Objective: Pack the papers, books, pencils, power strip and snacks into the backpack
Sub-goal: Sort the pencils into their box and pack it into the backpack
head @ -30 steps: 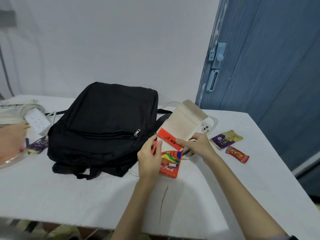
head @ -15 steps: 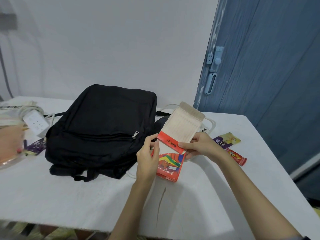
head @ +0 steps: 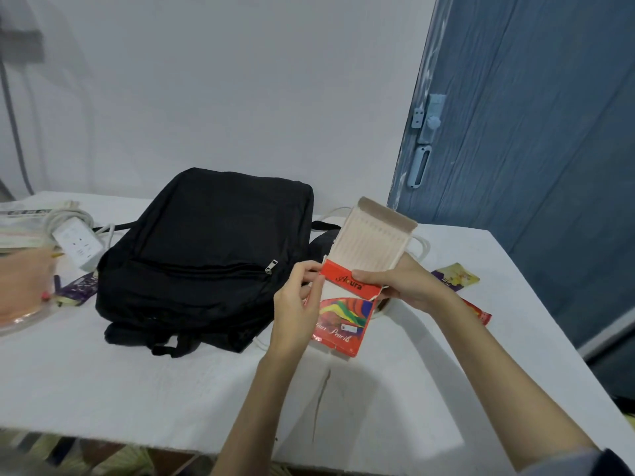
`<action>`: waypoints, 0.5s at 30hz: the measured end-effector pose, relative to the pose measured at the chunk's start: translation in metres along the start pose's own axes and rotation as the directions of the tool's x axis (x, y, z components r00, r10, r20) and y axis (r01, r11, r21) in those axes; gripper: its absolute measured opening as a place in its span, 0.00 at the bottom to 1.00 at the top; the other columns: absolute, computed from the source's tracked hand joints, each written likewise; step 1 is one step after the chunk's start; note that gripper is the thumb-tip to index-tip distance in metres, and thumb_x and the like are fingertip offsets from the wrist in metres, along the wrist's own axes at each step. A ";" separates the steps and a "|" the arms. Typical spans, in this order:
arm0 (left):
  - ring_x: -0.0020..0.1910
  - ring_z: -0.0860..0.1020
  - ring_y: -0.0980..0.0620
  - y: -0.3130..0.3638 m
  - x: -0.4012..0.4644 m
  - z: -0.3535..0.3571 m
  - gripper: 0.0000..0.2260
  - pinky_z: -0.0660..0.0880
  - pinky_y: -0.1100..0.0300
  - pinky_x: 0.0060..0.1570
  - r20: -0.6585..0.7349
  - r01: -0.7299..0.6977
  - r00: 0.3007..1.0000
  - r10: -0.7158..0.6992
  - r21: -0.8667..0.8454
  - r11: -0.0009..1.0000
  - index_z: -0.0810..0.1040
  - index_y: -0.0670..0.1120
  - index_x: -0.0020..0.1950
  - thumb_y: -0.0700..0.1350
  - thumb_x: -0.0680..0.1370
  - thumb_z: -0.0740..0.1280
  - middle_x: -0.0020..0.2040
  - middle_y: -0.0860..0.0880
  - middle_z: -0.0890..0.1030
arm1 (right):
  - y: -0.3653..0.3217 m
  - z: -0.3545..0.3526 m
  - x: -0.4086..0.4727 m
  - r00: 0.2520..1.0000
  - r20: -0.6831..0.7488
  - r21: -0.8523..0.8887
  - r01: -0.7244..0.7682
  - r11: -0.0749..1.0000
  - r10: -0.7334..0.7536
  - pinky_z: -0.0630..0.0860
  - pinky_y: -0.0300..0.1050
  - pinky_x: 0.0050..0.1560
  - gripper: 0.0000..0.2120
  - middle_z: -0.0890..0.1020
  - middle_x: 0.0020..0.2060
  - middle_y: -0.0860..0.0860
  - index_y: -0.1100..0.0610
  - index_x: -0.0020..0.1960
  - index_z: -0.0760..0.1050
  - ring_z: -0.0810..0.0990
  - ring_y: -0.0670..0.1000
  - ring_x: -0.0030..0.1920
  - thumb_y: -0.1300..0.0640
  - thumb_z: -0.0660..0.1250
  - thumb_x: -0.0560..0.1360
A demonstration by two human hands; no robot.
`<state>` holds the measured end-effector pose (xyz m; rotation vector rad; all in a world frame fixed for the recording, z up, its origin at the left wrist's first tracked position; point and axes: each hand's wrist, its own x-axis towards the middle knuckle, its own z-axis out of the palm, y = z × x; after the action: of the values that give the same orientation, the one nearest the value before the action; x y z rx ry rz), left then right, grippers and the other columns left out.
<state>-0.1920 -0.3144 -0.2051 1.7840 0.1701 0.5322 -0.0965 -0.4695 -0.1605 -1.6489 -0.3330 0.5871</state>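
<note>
**Pencil box held open over the white table, backpack closed beside it**

The colour pencil box is held tilted above the front of the table, just right of the backpack. Its long flap is folded up and back, showing a pale ribbed inner face and a red band with lettering. The left hand pinches the left edge of the box, thumb and fingertips closed on the cardboard. The right hand grips the flap at the red band, thumb on top, fingers curled behind.

The black backpack lies flat on the table, its front zipper pulled closed. Right of the hands lie two snack packets, one purple and yellow, one red, partly hidden by the right forearm. At the left edge a white power strip with its coiled cord rests by a stack of papers; a purple packet lies just in front, touching the backpack's side.

The table is covered in white, with a dark crease near the front edge. Behind it stands a plain white wall; to the right a blue wooden door carries a pale latch.
</note>
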 end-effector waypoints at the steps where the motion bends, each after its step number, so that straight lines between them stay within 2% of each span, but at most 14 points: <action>1: 0.45 0.81 0.55 0.002 0.000 -0.001 0.07 0.77 0.67 0.38 0.020 0.014 1.000 -0.014 -0.007 1.000 0.72 0.55 0.52 0.44 0.78 0.64 0.48 0.51 0.80 | -0.001 0.000 0.000 1.000 -0.016 0.006 0.007 1.000 -0.007 0.80 0.40 0.39 0.17 0.84 0.47 0.49 0.54 0.56 0.75 0.83 0.46 0.43 0.63 0.73 0.69; 2: 0.46 0.81 0.55 0.002 -0.001 -0.001 0.09 0.77 0.67 0.40 0.026 0.032 0.999 -0.032 -0.014 0.999 0.71 0.54 0.54 0.43 0.77 0.65 0.50 0.51 0.79 | -0.002 0.000 0.001 1.000 -0.025 0.003 0.011 1.000 -0.011 0.80 0.40 0.40 0.16 0.83 0.48 0.49 0.53 0.55 0.76 0.82 0.46 0.44 0.63 0.73 0.69; 5: 0.50 0.80 0.55 0.000 -0.001 -0.004 0.12 0.78 0.55 0.50 -0.041 0.033 0.999 -0.033 0.008 0.999 0.70 0.54 0.56 0.42 0.76 0.67 0.50 0.56 0.79 | -0.006 -0.002 0.000 1.000 -0.003 -0.009 -0.002 1.000 0.002 0.80 0.42 0.42 0.17 0.83 0.49 0.49 0.53 0.55 0.76 0.82 0.48 0.47 0.64 0.73 0.69; 7: 0.45 0.80 0.57 0.001 -0.003 -0.004 0.08 0.80 0.54 0.47 -0.090 -0.015 0.996 0.019 0.051 0.999 0.73 0.53 0.52 0.42 0.76 0.67 0.45 0.59 0.79 | -0.005 -0.001 -0.001 1.000 0.010 0.004 -0.018 1.000 0.018 0.80 0.41 0.40 0.19 0.83 0.50 0.50 0.54 0.57 0.75 0.82 0.49 0.48 0.64 0.73 0.68; 9: 0.38 0.80 0.55 0.003 -0.005 -0.003 0.05 0.80 0.54 0.41 -0.110 -0.050 0.992 0.055 0.052 0.997 0.76 0.52 0.49 0.42 0.77 0.67 0.41 0.55 0.81 | -0.004 -0.001 -0.002 1.000 0.011 0.009 -0.024 1.000 0.024 0.79 0.41 0.39 0.20 0.83 0.51 0.51 0.54 0.57 0.75 0.82 0.48 0.48 0.65 0.74 0.68; 12: 0.32 0.79 0.57 0.006 -0.005 -0.003 0.02 0.76 0.61 0.33 -0.112 -0.084 0.990 0.087 0.025 0.996 0.78 0.48 0.47 0.41 0.77 0.67 0.37 0.51 0.81 | -0.003 0.003 -0.003 1.000 0.005 -0.015 -0.020 1.000 0.020 0.80 0.44 0.43 0.20 0.84 0.50 0.51 0.53 0.55 0.76 0.83 0.50 0.49 0.64 0.75 0.66; 15: 0.32 0.79 0.57 0.009 -0.002 -0.006 0.02 0.74 0.63 0.32 -0.106 -0.027 0.994 0.020 -0.064 0.998 0.77 0.48 0.48 0.43 0.76 0.68 0.37 0.48 0.81 | 0.002 0.011 -0.004 0.999 0.002 0.026 -0.044 0.999 0.044 0.80 0.42 0.40 0.16 0.84 0.47 0.50 0.54 0.51 0.77 0.84 0.49 0.46 0.65 0.75 0.66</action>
<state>-0.1979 -0.3129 -0.1966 1.6972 0.2025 0.6429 -0.1061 -0.4627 -0.1622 -1.6346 -0.2898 0.6234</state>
